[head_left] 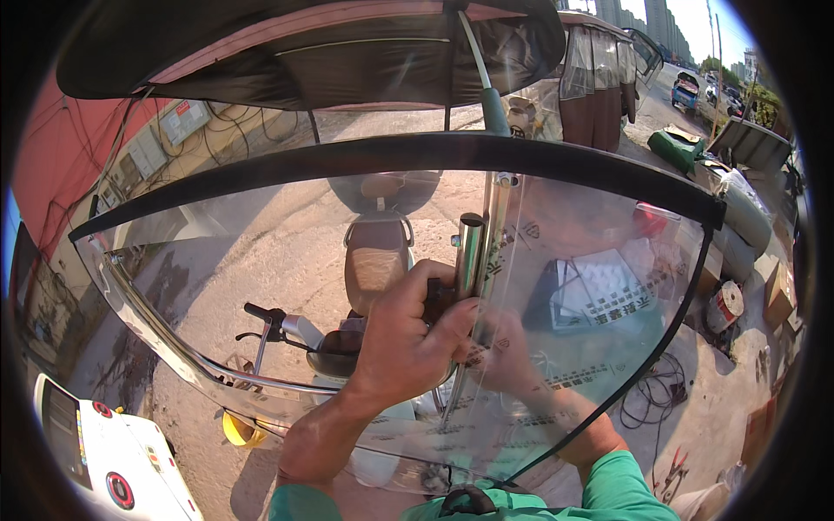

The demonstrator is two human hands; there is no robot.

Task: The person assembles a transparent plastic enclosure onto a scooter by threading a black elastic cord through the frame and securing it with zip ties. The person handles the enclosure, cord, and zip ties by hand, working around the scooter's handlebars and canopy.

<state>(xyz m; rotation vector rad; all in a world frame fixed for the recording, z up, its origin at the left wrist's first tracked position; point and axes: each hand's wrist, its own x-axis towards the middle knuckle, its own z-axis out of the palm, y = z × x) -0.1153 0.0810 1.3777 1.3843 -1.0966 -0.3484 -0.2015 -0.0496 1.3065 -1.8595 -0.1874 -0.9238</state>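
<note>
In front of me stands a clear plastic windshield with a black edge band and dark printed marks. A shiny metal tube, open at its top, stands upright near its middle, beside a taller metal pole. My left hand is closed round the tube, thumb pressed against its lower part. My right hand shows through the clear sheet, close to the left thumb. Its fingers are bent in at the tube's lower end; what they pinch is hidden by glare and print.
Beyond the windshield is a scooter with a brown seat and a handlebar. A black canopy hangs above. A white machine stands at lower left. Right are a coiled cable, pliers, a spool and boxes.
</note>
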